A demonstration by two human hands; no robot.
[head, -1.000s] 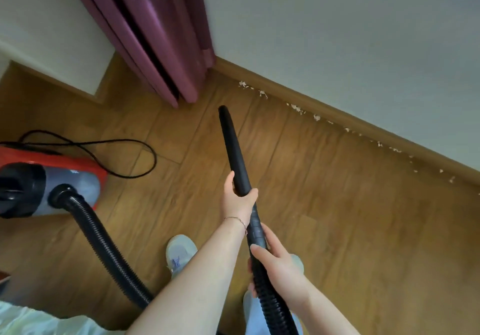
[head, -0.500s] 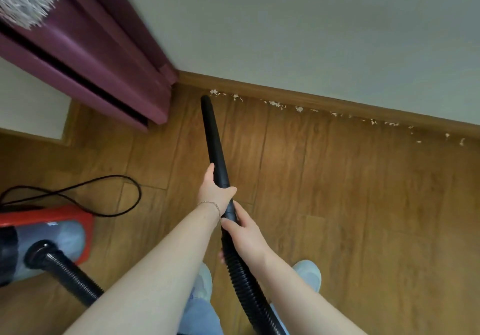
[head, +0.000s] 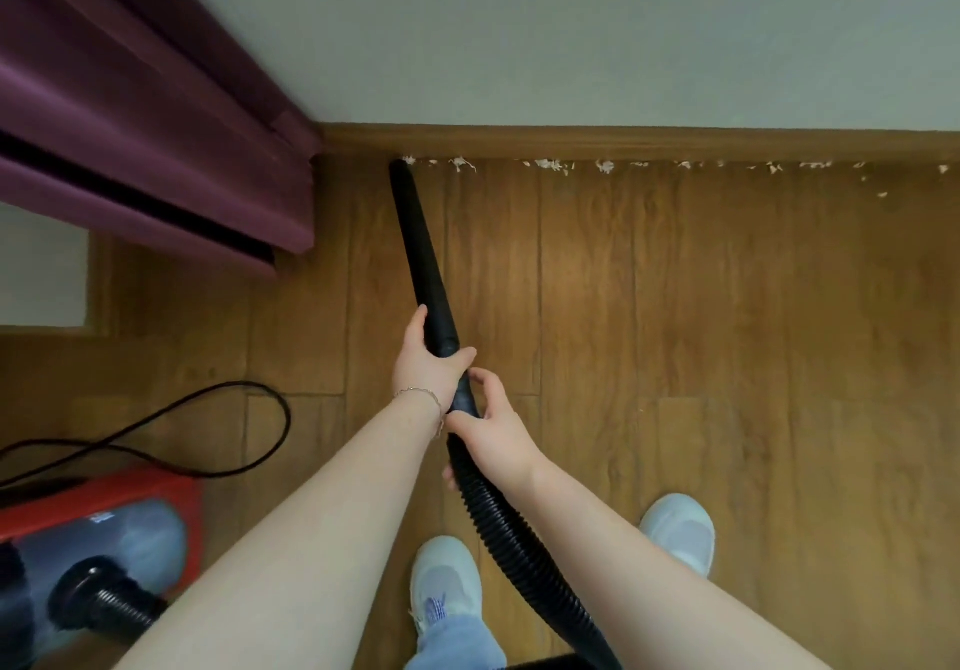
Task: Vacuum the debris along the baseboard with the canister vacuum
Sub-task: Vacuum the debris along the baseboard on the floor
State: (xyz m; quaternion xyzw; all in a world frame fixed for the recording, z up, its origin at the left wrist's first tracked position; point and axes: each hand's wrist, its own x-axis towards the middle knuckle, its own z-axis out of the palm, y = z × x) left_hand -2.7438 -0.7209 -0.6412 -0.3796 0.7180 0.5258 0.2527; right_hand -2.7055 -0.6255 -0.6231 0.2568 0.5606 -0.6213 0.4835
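On the wood floor [head: 701, 357], debris [head: 550, 165] lines the baseboard [head: 623, 142]. The left hand [head: 431, 365] grips the crevice nozzle [head: 423, 254] and the right hand [head: 496, 433] its hose end. With the tip at the leftmost scrap, the pass seems just begun; next, sweep rightward.

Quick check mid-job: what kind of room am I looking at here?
Most likely a room in a home: wood-look plank floor, a wooden baseboard under a plain wall, and purple curtains hanging to the floor.

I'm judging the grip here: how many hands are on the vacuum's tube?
2. The left hand grips the near end of the rigid nozzle. The right hand grips just behind it, where the ribbed hose begins. Both are in plain view.
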